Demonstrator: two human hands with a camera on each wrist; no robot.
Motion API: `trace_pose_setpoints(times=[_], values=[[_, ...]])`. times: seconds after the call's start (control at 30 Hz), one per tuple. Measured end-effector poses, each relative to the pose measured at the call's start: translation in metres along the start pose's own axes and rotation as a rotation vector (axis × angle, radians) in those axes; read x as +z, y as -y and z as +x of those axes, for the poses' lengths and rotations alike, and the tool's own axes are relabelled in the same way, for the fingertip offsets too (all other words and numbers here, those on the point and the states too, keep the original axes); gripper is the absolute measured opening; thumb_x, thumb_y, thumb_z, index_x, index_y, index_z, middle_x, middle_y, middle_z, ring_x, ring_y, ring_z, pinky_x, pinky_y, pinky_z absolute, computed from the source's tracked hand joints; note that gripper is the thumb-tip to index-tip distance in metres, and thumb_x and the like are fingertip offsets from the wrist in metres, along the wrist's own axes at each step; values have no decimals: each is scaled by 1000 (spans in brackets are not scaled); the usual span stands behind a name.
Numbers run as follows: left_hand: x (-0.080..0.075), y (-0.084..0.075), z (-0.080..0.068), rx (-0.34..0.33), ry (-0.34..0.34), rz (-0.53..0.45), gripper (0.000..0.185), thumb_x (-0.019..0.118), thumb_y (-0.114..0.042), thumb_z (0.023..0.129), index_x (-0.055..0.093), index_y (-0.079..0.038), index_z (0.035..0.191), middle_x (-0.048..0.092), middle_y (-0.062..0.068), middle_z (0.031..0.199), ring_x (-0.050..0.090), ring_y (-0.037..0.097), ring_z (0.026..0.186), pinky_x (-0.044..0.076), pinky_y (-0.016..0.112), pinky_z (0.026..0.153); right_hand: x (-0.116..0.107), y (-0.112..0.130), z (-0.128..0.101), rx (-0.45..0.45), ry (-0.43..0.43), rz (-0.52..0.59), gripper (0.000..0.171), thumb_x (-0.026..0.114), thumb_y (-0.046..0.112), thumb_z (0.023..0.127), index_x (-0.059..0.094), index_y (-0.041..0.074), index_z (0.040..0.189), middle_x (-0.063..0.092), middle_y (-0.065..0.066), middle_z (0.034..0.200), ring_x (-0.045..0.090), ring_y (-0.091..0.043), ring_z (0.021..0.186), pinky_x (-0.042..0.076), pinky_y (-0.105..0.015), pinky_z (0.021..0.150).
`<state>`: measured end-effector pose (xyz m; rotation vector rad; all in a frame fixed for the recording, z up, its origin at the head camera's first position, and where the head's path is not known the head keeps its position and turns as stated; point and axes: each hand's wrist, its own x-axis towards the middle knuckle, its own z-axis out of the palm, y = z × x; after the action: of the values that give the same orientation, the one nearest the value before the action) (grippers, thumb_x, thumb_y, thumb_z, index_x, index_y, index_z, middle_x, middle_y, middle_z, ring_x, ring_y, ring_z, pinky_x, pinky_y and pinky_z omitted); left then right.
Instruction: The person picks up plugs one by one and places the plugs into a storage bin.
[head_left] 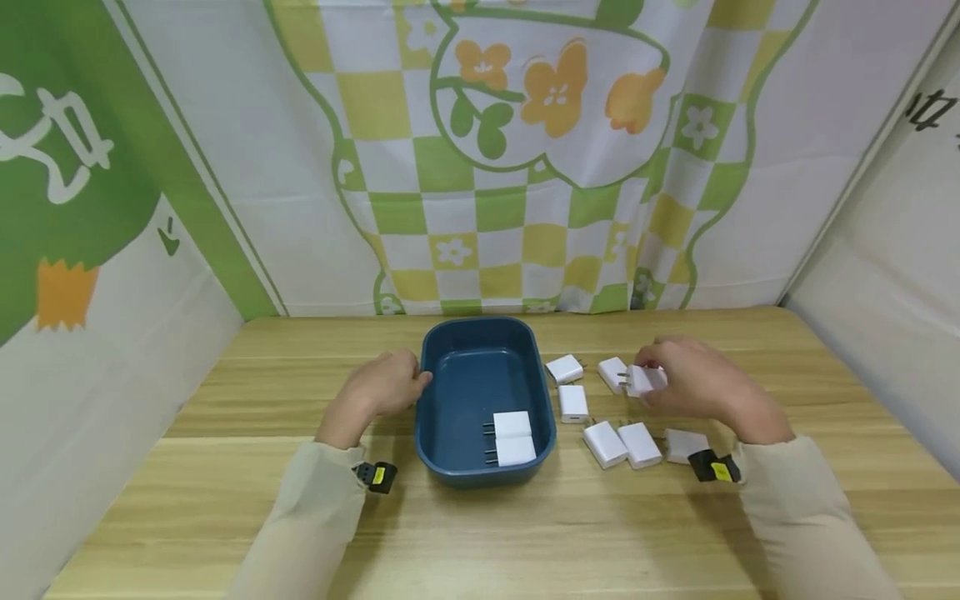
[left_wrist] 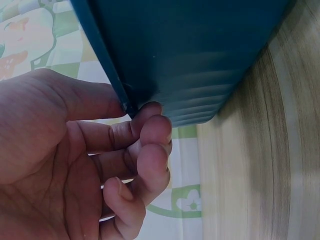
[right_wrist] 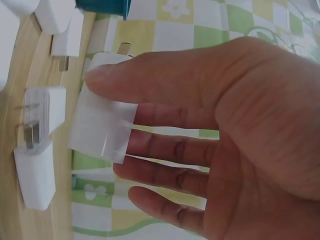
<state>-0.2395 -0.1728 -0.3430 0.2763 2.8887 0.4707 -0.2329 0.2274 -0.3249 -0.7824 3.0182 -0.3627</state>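
Observation:
A dark blue rectangular bin [head_left: 480, 479] stands on the wooden table, with two white charger plugs [head_left: 513, 437] side by side in its near right corner, prongs pointing left. My left hand [head_left: 381, 387] pinches the bin's left rim between thumb and curled fingers, as the left wrist view shows. Right of the bin, my right hand [head_left: 693, 379] holds a white charger plug [right_wrist: 102, 112] between thumb and fingers, its prongs toward the bin. Just left of that hand, another charger plug [head_left: 611, 375] lies on the table.
Several more white charger plugs [head_left: 604, 444] lie scattered between the bin and my right forearm. One of them [head_left: 684, 445] is partly below the right wrist. A patterned curtain [head_left: 517, 225] hangs along the table's back edge.

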Motion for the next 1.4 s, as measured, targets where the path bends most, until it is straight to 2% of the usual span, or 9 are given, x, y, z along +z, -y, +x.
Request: trace_pose_setpoints(times=[0.13,0.37,0.63,0.9,1.17,1.4], values=[[-1,-1,0,7,4,-1,45,51,-25,107,59,-10,66,50,0,57,44,14,50,36,29,50,-2,8,0,-22,-20,-6,39,81,16,84,70,0,118,67,-10,108,64,-32,100,50,-52,86],[-2,-2,0,-6,4,-1,44,51,-25,107,63,-9,68,54,2,59,46,15,51,36,29,50,-5,27,6,-79,-38,4,37,79,19,89,69,2,120,65,-7,106,60,-22,89,50,-45,77],[-2,-1,1,-8,2,0,43,51,-25,107,65,-6,70,53,1,58,45,15,51,35,29,50,-7,50,17,-132,-51,24,34,75,20,93,68,3,121,64,-6,108,60,-23,93,49,-45,83],[-2,-1,1,-1,0,0,45,52,-25,106,60,-10,65,51,0,57,44,15,50,36,30,50,-4,75,36,-151,-42,22,38,77,21,92,67,2,124,62,-5,104,57,-20,87,49,-42,79],[-2,0,1,-4,-5,0,47,52,-25,106,56,-12,61,48,-1,55,41,14,48,34,29,49,5,106,54,-167,-16,22,41,76,24,93,66,6,129,62,-6,112,58,-21,94,49,-40,83],[-2,-1,0,2,2,-5,48,52,-25,106,55,-13,60,47,-1,55,41,13,48,33,28,49,15,121,69,-189,-1,29,42,73,25,95,63,9,134,62,-8,121,60,-23,99,50,-41,84]])
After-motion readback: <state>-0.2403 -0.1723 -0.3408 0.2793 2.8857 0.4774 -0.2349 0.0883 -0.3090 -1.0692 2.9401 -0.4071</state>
